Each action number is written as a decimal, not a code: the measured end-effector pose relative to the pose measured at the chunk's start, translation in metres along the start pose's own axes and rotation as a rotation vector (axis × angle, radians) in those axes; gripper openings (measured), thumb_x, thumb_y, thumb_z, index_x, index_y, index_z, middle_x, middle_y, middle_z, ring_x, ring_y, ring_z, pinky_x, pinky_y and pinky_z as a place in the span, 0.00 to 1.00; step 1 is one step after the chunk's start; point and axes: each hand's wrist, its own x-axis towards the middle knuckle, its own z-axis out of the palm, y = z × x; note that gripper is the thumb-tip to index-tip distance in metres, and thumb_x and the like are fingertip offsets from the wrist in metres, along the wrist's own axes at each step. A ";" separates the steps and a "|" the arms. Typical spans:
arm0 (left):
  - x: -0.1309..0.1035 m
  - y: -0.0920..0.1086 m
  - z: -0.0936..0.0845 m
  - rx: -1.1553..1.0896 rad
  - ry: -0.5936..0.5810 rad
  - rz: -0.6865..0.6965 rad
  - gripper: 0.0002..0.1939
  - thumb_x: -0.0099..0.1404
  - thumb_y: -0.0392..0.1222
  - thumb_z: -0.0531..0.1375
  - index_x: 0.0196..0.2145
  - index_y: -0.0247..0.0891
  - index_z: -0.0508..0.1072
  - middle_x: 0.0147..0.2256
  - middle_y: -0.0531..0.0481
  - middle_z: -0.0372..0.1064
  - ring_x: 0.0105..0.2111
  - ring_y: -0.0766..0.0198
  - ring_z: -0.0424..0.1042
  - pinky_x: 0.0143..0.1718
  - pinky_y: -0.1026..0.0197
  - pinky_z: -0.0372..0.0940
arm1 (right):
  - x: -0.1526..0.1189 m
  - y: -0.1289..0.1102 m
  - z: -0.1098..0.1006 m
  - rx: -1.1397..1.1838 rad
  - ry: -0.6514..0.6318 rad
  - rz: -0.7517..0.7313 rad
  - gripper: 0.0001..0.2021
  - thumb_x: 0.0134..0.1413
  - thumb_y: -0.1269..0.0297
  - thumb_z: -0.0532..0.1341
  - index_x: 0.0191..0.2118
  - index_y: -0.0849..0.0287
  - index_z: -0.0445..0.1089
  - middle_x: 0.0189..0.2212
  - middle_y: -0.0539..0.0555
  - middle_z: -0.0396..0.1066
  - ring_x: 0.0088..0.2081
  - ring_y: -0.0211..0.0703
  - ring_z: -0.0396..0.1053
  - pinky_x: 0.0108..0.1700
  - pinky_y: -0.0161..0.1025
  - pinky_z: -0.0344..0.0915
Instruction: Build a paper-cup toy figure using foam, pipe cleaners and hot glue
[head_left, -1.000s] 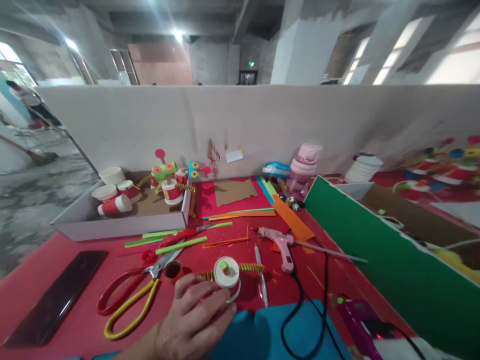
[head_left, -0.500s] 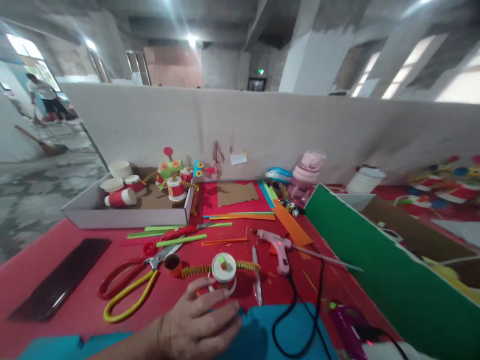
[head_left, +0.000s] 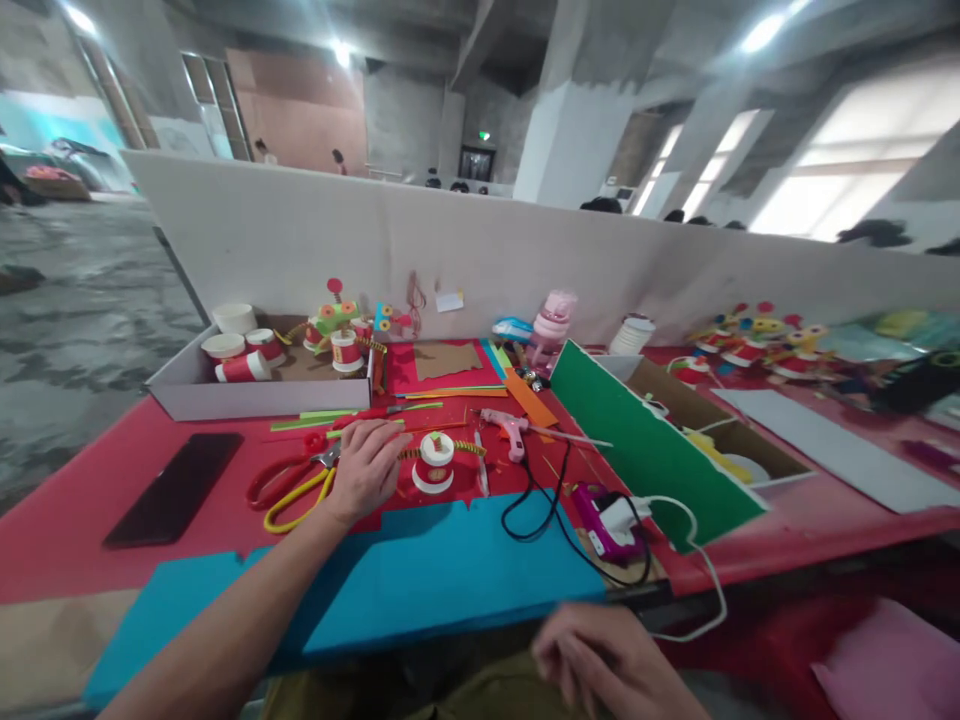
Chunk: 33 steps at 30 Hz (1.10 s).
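My left hand is over the red table, just left of a small red-and-white cup figure with folded paper spring arms. Its fingers are bent forward and cover the figure's left side area; whether they hold anything is hidden. Low in the picture, my right hand is blurred, in front of the blue sheet's near edge. Red-and-yellow scissors lie beside my left wrist. Right of the figure are a clear pen-like tube and a pink glue gun.
A white box with cups and finished figures is at the back left, a black phone before it. Green-sided box, purple power strip and cables are on the right. A white partition runs behind.
The view has pulled back and turned right. My left hand has moved off the front of the cup figure to its left side. My right hand has come into view at the bottom.
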 end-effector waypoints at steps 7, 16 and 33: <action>0.006 -0.003 -0.004 -0.001 -0.006 -0.054 0.15 0.63 0.32 0.54 0.46 0.39 0.72 0.45 0.43 0.73 0.47 0.54 0.66 0.49 0.49 0.58 | 0.195 -0.012 0.053 -0.012 0.738 -0.425 0.20 0.67 0.61 0.48 0.23 0.58 0.64 0.19 0.50 0.65 0.23 0.37 0.64 0.28 0.34 0.58; 0.111 -0.046 0.016 0.194 -0.483 -0.119 0.10 0.65 0.34 0.52 0.38 0.38 0.74 0.33 0.46 0.73 0.36 0.58 0.70 0.38 0.58 0.61 | 0.198 0.017 0.064 -0.142 0.428 -0.755 0.18 0.65 0.65 0.46 0.25 0.58 0.64 0.21 0.52 0.67 0.25 0.39 0.66 0.30 0.37 0.58; 0.038 0.059 -0.032 -0.341 -0.876 -0.275 0.11 0.63 0.33 0.55 0.31 0.40 0.77 0.30 0.50 0.75 0.30 0.65 0.73 0.31 0.66 0.64 | 0.203 0.018 0.048 0.261 0.658 -0.325 0.27 0.68 0.53 0.44 0.24 0.58 0.69 0.18 0.50 0.63 0.22 0.37 0.63 0.28 0.35 0.59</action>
